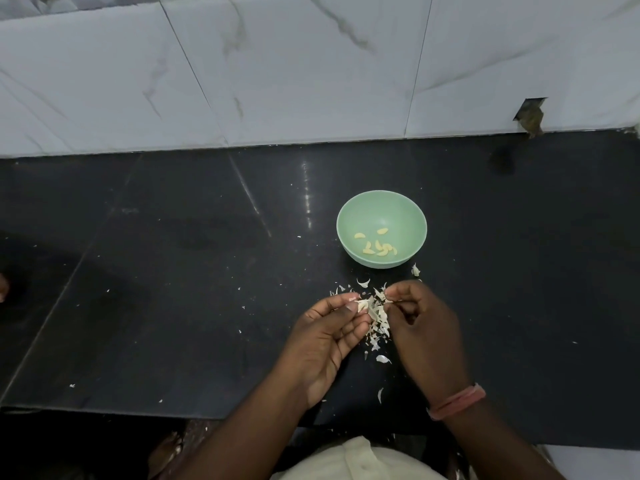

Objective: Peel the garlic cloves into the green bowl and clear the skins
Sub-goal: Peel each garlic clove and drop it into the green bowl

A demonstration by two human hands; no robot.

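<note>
On the black counter (173,271), the pale green bowl (349,216) is sitting just beyond my hands, holding about eight peeled yellowish garlic cloves (377,245). A heap of white papery skins (379,327) is lying between and below my hands, with stray flakes scattered around it. My left hand (325,337), palm up, is pinching a partly skinned clove (363,304) between thumb and fingertips. My right hand (420,323), fingers curled, is pinching a strip of its skin.
</note>
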